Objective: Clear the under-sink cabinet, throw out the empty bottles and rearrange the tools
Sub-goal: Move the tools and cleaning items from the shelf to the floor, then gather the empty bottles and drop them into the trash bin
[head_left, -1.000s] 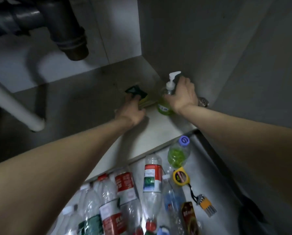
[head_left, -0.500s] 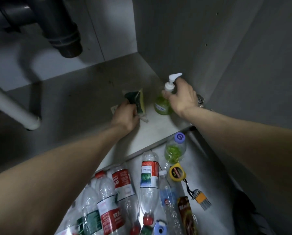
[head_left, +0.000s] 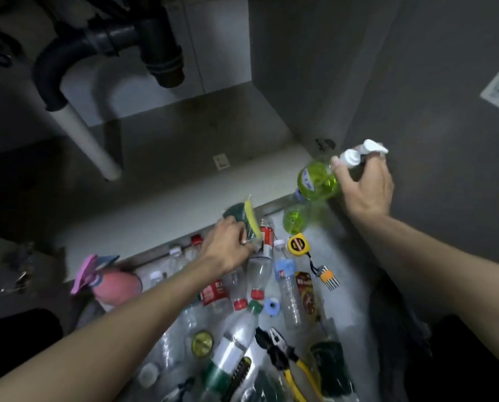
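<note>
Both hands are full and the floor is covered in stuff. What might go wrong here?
The right hand holds the green soap bottle only by its white pump top; it hangs tilted, so it might slip or leak. The left hand carries the sponge over loose plastic bottles, a tape measure and pliers, so anything dropped could knock them rolling.

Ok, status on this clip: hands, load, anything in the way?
Left hand shut on sponge. Right hand shut on soap bottle, at its pump. Bottles and pliers crowd the floor below.
</note>
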Demonstrator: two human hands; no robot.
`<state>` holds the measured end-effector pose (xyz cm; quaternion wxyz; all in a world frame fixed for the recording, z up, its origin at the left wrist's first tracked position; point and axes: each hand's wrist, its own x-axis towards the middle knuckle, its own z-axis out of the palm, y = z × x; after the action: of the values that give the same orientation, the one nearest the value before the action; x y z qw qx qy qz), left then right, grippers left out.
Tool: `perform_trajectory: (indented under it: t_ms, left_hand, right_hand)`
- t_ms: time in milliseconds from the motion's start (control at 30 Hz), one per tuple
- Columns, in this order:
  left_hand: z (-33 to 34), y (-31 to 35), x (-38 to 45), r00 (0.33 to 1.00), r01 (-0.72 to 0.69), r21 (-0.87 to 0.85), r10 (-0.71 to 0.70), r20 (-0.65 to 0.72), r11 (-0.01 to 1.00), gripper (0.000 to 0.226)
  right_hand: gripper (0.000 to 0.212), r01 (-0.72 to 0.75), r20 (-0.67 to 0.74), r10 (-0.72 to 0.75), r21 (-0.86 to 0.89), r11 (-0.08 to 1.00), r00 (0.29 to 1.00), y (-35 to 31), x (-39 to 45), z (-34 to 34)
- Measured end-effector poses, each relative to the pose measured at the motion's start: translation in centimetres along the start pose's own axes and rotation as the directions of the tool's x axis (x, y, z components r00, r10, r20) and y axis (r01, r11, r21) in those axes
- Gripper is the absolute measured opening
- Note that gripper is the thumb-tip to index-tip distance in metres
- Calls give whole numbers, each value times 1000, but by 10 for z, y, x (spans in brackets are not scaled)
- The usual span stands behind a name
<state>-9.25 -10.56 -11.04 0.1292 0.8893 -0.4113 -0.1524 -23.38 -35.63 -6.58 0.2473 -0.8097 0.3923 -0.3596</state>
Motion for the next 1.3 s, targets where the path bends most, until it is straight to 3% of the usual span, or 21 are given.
perform_trajectory:
  t_ms: [100,200,300,467,667,833,900,967,1033,1067,1100,1167,1233,1300]
  left_hand:
    - [20,4,-40,996,36,15,-38,78,999,28]
    - [30,7,-70,988,19,-12,-17,156,1000,32]
    - [36,8,-94,969,16,41,-26,245,999,27]
    - [38,0,-126,965,111,22,-113,237,994,20]
    - [35,-17,-159,969,173,-42,-162,187,984,21]
    - [39,-44,-189,943,326,-58,-320,94,943,25]
    - [47,-58,-210,911,404,-56,-397,110,913,31]
    - [60,-72,-235,864,491,-27,-482,146,871,30]
    - [73,-82,-257,819,556,7,-550,164,831,27]
    - [79,-87,-266,803,579,6,-572,166,815,26]
    - [84,-90,-275,791,596,1,-588,168,803,28]
    - [91,-98,-290,783,607,-12,-596,179,795,32]
    - [98,-105,-300,778,601,-16,-580,240,799,35]
    - [102,-108,-299,750,601,33,-578,322,799,35]
  right_hand:
    - [38,141,162,-121,-120,983,979,19,-38,-18]
    - [32,141,270,-88,-185,972,959,36,-68,-16]
    - [32,-17,297,87,-231,973,951,52,-86,1]
    - [28,-311,305,382,-256,915,872,64,-91,33]
    - [37,-469,293,547,-296,832,785,60,-110,46]
    - [48,-691,168,725,-221,688,668,46,-130,45]
    - [51,-710,195,739,-203,674,645,40,-139,48]
    - [43,-565,324,635,-289,773,702,35,-152,51]
    - [31,-177,511,386,-409,895,768,29,-166,51]
    - [28,75,615,222,-419,905,757,27,-174,50]
    - [27,303,715,71,-382,873,696,25,-180,51]
    - [26,566,847,-96,-261,782,523,20,-192,52]
    - [22,642,897,-153,-169,748,414,12,-205,54]
    - [13,662,898,-212,-109,742,385,3,-216,58]
